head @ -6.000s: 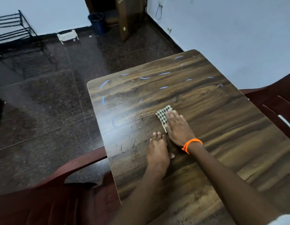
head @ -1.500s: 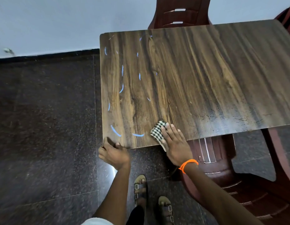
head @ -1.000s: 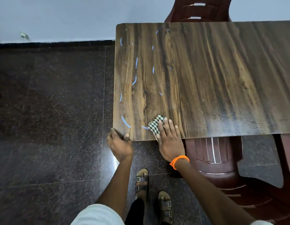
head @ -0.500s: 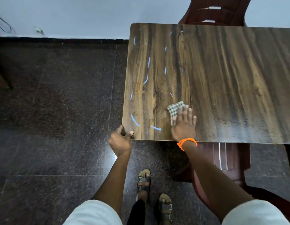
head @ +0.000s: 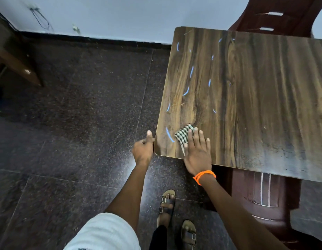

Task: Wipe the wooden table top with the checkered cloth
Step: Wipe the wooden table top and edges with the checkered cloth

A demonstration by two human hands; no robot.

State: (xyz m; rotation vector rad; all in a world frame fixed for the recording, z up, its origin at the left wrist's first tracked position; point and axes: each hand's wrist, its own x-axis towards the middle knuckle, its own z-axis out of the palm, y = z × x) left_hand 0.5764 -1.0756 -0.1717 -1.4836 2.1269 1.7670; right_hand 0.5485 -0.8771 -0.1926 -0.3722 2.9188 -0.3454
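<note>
Head view: the right hand (head: pixel 197 153) is laid flat, fingers spread, pressing the cloth (head: pixel 183 135) onto the table (head: pixel 255 98) near its near-left corner. The left hand (head: pixel 143 150) is curled around that rounded corner's edge, thumb up along the left side. The cloth is small, folded and checked in dark and white. An orange cord band (head: pixel 204 175) is worn on the right wrist. The top is smooth, dark-grained wood, crossed by short pale-blue curved marks (head: pixel 187 91) towards the left edge. Red-brown plastic chairs (head: pixel 264 195) stand under the near edge and behind the far edge. Sandalled feet (head: pixel 166 206) are seen on speckled dark floor tiles (head: pixel 75 114).
</note>
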